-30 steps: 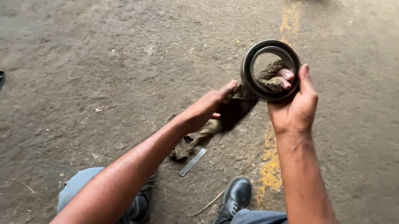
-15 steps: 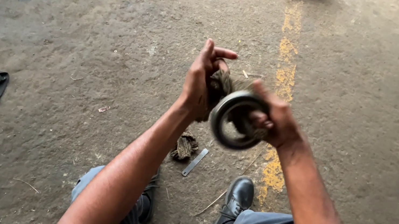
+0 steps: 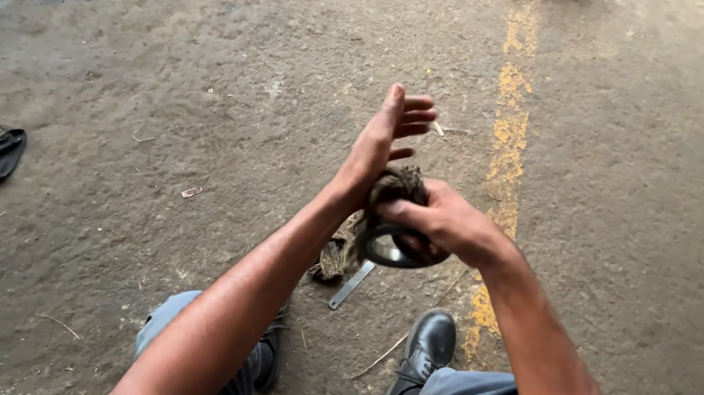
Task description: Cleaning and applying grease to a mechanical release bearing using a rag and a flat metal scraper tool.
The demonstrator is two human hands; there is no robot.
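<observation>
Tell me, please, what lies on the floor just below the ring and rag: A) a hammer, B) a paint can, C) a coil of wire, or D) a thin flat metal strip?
D: a thin flat metal strip lies on the floor just below the ring that the right hand holds against the rag.

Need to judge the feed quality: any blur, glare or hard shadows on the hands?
Head view: soft, even daylight, no hard shadows; left hand fingertips slightly motion-blurred; dark metal ring in the right hand shows a faint sheen, no glare; concrete floor sharp.
</observation>
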